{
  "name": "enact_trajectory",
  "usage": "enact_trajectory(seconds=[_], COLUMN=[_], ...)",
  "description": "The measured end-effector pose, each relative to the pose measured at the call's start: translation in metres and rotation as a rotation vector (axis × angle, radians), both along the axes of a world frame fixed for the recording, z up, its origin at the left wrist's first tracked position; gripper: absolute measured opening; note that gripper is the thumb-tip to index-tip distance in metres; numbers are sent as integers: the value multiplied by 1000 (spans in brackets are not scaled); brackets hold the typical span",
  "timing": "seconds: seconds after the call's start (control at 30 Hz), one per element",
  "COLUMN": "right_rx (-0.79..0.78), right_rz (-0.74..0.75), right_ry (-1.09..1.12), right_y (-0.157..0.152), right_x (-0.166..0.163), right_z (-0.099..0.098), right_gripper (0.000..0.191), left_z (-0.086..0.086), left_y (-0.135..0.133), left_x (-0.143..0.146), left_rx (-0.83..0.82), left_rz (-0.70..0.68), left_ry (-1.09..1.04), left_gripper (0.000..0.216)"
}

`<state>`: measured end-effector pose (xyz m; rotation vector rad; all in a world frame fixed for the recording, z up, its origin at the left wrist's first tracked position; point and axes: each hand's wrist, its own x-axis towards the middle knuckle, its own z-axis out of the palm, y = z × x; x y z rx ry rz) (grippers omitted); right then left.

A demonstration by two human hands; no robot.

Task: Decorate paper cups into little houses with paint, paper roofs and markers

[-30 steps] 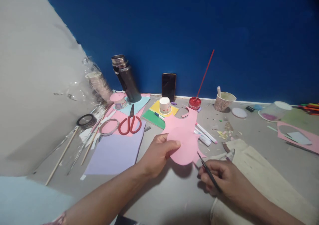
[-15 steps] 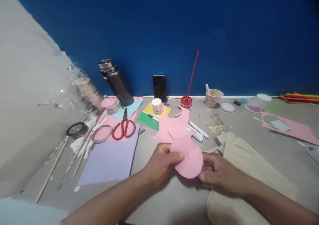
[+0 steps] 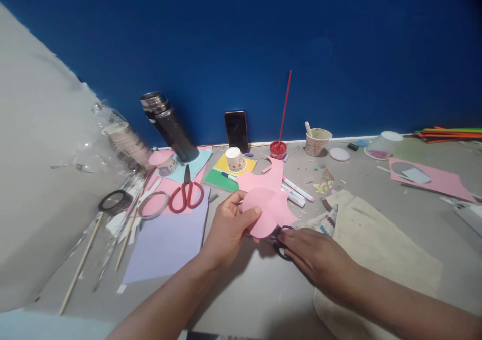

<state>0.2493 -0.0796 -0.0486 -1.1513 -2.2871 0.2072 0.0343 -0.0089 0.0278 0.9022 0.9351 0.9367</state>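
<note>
The left hand (image 3: 226,232) pinches a pink paper circle (image 3: 262,202) near its left edge, thumb pressed flat on the upper face and fingers tucked beneath, nearly closed with only the sheet between. The circle sits over the front of the grey tabletop (image 3: 241,300), overlapping a pink paper offcut (image 3: 288,212) with curved edges. The right hand (image 3: 318,257) is at the circle's lower right, its fingers bent down over a pair of black scissors (image 3: 277,231); one handle loop sticks out past the fingertips, and I cannot tell whether they grip the handles or only rest on them. The blades are mostly hidden, and that looks like the chief danger: if they lie parted under the paper, a careless push could nick the circle's rim or the left fingers just beside it. A hard thumb could crease the thin card, and lifting the circle while its edge is caught on the scissors could tear it. Dragging the offcut could knock the upturned paper cup (image 3: 236,160) near it, or jog the red pot (image 3: 277,150), whose tall red stick (image 3: 285,106) would make it easier to tip and stain the paper.
</note>
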Motion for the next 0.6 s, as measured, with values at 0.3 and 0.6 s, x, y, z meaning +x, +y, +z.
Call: enact_trajectory(seconds=[0.3, 0.6], right_rx=[-38, -697], right_rz=[-143, -311], right_ry=[270, 866], right_y=[4, 12], right_x=[-1, -3], right_z=[23, 39], right_gripper=[49, 27], left_z=[-15, -22], left_y=[-12, -22], left_x=[21, 27], left_rx=[-194, -199], left_rz=[-51, -120], left_ry=[-308, -192], left_gripper=[33, 39])
